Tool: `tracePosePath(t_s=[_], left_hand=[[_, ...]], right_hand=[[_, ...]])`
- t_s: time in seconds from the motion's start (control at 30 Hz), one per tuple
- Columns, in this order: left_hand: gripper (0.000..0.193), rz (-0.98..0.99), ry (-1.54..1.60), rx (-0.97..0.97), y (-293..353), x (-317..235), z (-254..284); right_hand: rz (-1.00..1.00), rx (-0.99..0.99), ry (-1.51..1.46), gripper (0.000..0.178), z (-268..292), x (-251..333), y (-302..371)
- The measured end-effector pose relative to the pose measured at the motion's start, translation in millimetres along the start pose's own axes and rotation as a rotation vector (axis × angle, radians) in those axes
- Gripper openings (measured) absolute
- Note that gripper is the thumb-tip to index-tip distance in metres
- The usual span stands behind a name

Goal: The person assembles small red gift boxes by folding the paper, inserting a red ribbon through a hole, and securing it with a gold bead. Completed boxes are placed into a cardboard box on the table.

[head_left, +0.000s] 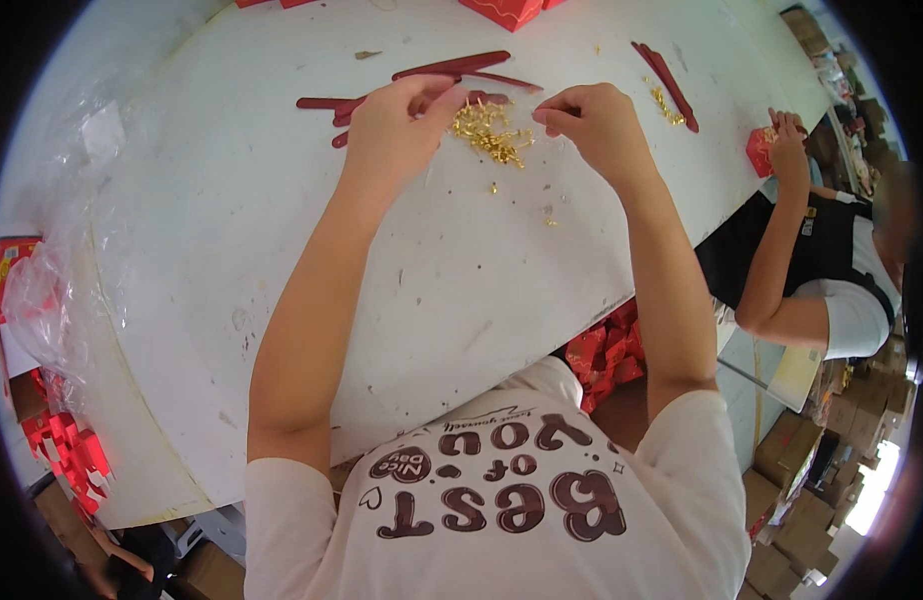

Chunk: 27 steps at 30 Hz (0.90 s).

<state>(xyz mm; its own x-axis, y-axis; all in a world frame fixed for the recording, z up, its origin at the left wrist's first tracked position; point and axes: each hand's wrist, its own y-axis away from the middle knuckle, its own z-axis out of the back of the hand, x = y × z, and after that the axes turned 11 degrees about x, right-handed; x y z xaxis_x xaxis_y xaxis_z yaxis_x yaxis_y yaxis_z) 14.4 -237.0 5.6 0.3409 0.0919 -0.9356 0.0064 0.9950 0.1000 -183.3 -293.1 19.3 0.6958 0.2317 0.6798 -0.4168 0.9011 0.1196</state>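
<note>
My left hand [400,122] is closed in a pinch over the far part of the white table; what it holds, if anything, is too small to make out. Beside and behind its fingers lie several dark red strips [452,66] with rounded ends, some partly hidden by the hand. A loose pile of small gold metal fasteners [494,135] sits between my two hands. To the right of the pile, my right hand [600,122] has its thumb and fingertips pinched together, and anything between them cannot be made out.
Red boxes [504,10] stand at the far table edge. More dark red strips [667,85] and gold fasteners [664,102] lie at right, near a co-worker holding a red box [761,152]. Clear plastic bags [47,300] hang at left. Red folded pieces [610,355] are piled below the near edge.
</note>
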Motion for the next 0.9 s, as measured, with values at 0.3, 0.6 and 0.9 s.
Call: tracePosePath(t_s=[0.3,0.6,0.9], left_hand=[[0.021,-0.252,-0.13,-0.03,-15,19,-8],[0.03,0.086,1.315,-0.025,21,10,38],[0.007,0.297,0.951,-0.202,114,48,137]], right_hand=[[0.145,-0.068,-0.27,0.016,-3,8,-1],[0.583,-0.496,-0.213,0.028,-138,104,-39],[0.715,-0.2,0.268,0.033,-142,154,8]])
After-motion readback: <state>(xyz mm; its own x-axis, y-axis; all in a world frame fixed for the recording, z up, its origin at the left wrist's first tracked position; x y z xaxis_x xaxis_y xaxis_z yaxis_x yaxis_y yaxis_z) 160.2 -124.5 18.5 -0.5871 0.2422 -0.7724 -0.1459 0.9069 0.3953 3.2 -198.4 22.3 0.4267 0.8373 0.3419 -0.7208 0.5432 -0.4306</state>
